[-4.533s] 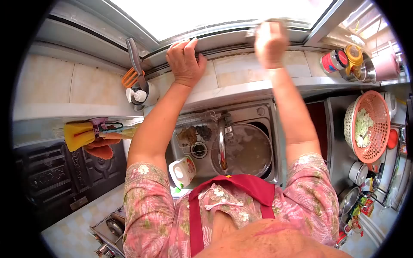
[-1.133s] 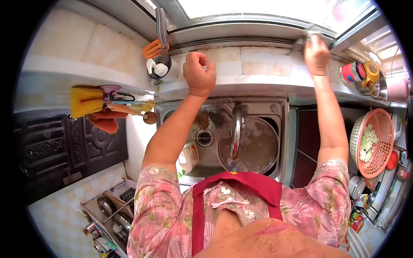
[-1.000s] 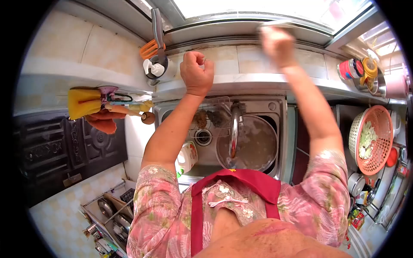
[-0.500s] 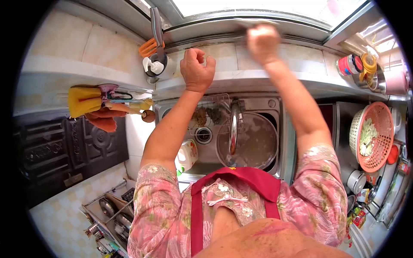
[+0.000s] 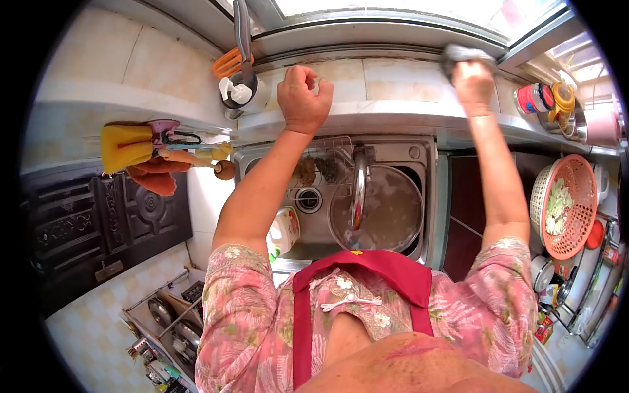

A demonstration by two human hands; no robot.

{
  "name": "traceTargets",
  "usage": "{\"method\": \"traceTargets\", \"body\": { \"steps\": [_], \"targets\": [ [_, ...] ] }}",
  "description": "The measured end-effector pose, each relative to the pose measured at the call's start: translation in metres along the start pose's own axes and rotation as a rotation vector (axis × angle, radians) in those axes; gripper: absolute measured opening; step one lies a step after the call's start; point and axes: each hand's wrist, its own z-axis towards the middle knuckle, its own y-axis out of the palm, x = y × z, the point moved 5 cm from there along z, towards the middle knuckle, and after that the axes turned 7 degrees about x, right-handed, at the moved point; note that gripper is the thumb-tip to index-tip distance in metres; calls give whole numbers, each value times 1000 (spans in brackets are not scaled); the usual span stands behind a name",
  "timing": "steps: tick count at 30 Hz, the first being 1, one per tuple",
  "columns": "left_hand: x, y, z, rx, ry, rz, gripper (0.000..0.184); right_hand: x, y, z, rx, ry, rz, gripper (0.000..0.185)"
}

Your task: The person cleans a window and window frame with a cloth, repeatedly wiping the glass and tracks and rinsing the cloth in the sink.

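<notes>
My right hand [image 5: 473,86] is closed on a grey cloth [image 5: 466,56], pressed against the bottom of the window frame [image 5: 380,40] near its right end. My left hand [image 5: 305,98] is raised over the tiled sill [image 5: 341,82], its fingers curled in and nothing visible in them. To its left stands a holder [image 5: 244,98] with a white pump top, an orange slotted utensil [image 5: 229,63] and a grey-handled tool [image 5: 242,29]. Below the arms, a steel sink [image 5: 314,239] holds a large basin of cloudy water [image 5: 386,209].
A faucet [image 5: 359,187] and a wire rack [image 5: 321,164] cross the sink, beside a white bottle [image 5: 285,232]. Jars [image 5: 534,98] stand on the sill at right. A pink colander [image 5: 576,213] holds chopped greens. Sponges and cloths [image 5: 128,147] hang at left.
My right hand has swept the cloth rightward along the window frame, from above the middle of the sill to near the right corner. My left hand has hardly moved.
</notes>
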Motion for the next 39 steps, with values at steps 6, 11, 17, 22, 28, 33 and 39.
{"method": "traceTargets", "body": {
  "steps": [6,11,17,22,28,33,39],
  "targets": [
    [3,-2,2,3,26,67,18,-158,-26,60,84,-110,284,20],
    [-4,3,-1,-30,-44,48,19,-160,-13,68,224,-114,443,8],
    [-6,0,0,-20,-42,-1,19,-6,-11,21,94,-16,211,7],
    [5,-1,2,10,28,-21,18,11,-22,15,160,112,71,7],
    [7,-2,2,-9,60,22,16,-164,-11,68,67,-48,455,5],
    [1,1,1,-39,-5,-2,16,-192,-18,82,235,-112,502,9],
    [-1,2,0,-44,9,-33,17,-6,-15,24,82,14,138,8]
  ]
}}
